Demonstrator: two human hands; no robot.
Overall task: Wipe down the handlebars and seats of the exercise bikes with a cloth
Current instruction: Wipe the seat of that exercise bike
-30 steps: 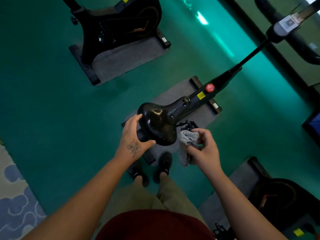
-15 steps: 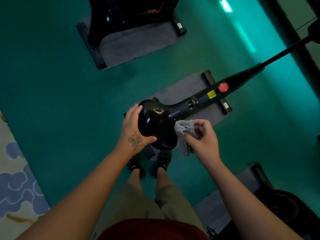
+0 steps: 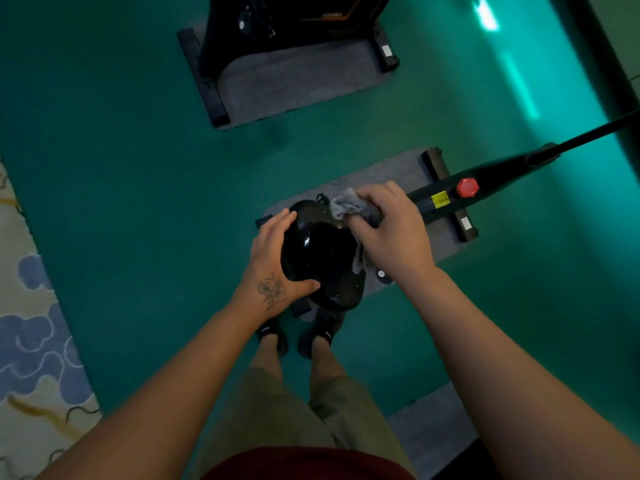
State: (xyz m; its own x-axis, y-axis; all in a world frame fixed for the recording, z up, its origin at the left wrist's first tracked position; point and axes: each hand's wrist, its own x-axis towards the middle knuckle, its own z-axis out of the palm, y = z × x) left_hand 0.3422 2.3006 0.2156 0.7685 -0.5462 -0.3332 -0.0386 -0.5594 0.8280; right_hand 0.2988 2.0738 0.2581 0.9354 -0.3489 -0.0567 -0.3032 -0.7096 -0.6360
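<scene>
My left hand [image 3: 273,268] cups the left edge of the black bike seat [image 3: 322,258]: fingers nearly straight and together along the far-left rim, thumb spread across the near side. My right hand [image 3: 391,230] grips the grey cloth [image 3: 346,206], fingers curled over it, pressing it on the seat's narrow far-right end. A cloth corner hangs below the palm. Red knob [image 3: 467,187] on the frame, right of my knuckles.
</scene>
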